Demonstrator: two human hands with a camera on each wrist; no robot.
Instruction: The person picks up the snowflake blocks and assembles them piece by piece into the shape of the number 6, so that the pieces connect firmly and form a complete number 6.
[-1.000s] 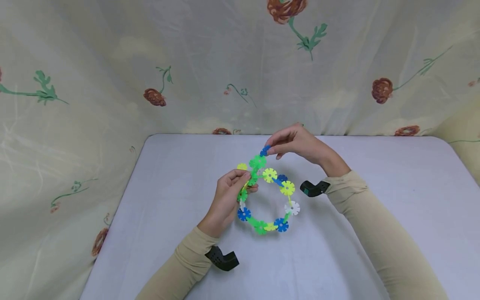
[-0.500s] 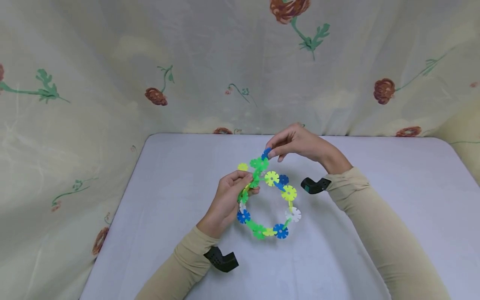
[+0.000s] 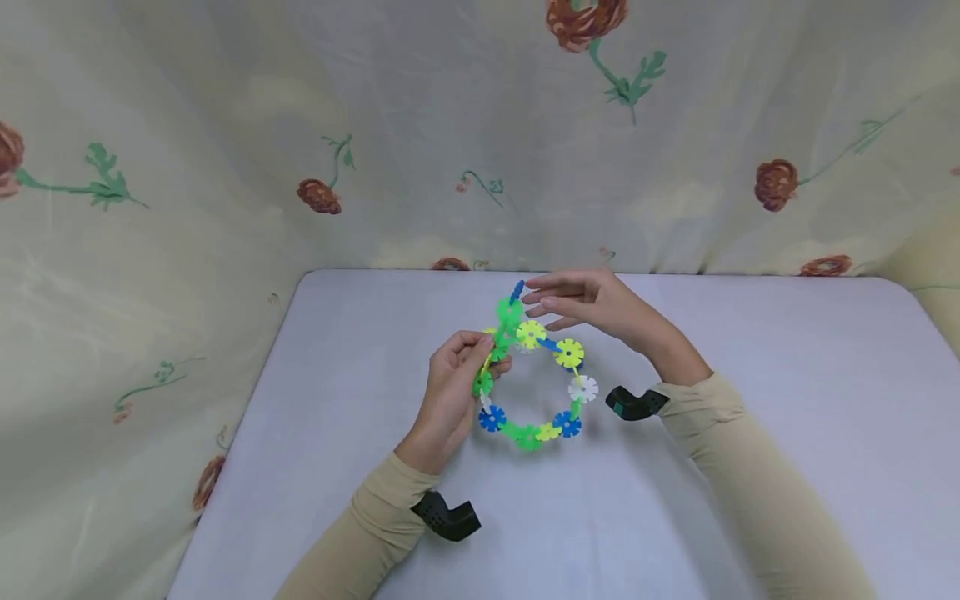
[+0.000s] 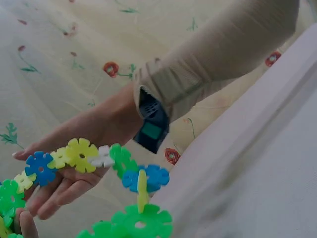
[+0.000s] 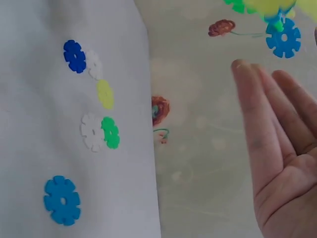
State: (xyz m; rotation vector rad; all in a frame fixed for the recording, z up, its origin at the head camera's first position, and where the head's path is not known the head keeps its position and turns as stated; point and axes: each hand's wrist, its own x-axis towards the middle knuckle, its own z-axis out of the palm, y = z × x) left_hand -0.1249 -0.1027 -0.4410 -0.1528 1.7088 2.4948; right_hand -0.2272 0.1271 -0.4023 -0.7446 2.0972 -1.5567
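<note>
In the head view, my left hand (image 3: 450, 387) pinches a ring of linked plastic snowflake discs (image 3: 529, 438) in green, yellow, blue and white. The ring hangs from the fingers above the table. A green disc (image 3: 510, 312) and a blue disc (image 3: 517, 291) stick up from its top as a short tail. My right hand (image 3: 603, 304) is just right of that blue disc, fingers extended and holding nothing. The right wrist view shows those straight fingers below a blue disc (image 5: 284, 37). Several ring links, such as a yellow disc (image 4: 82, 155), cross in front of the right hand in the left wrist view.
Loose discs lie on the white table (image 5: 124, 198) in the right wrist view, among them a blue disc (image 5: 62, 201), a green disc (image 5: 110, 133) and a yellow disc (image 5: 105, 94). Behind the table hangs a flowered curtain (image 3: 420, 125).
My right hand has let go of the blue disc at the top, and its fingers have straightened. The lower part of the ring has swung upward in view; the left hand still pinches it.
</note>
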